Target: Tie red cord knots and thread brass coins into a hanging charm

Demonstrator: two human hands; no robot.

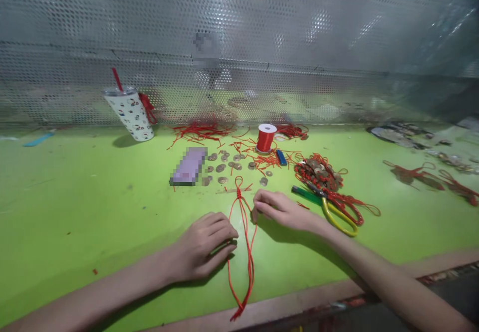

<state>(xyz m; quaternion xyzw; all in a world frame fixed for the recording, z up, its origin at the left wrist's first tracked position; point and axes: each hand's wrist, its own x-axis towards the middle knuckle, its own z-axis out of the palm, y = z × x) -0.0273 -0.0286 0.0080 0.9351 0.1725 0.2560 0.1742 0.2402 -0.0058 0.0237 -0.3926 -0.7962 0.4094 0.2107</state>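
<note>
A knotted red cord point(238, 195) lies lengthwise on the green table, with a small loop at its far end and several long strands running toward me. My left hand point(207, 246) is curled over the left strand, part of which is hidden behind its fingers. On the other side, my right hand point(272, 206) pinches the right strand near the knot, and its fingertips partly cover the cord. Just beyond the knot, several round metal coins point(221, 167) are spread out. Scissors point(339, 217) with yellow and red handles lie right of my right hand.
A red thread spool point(266, 138) stands among cord scraps point(204, 130). Coins tied with red cord form a pile point(320, 173) at right. A phone point(189, 166), a tumbler with a straw point(130, 112) and a small blue object point(281, 157) are also here. Perforated metal sheeting point(239, 18) closes off the back.
</note>
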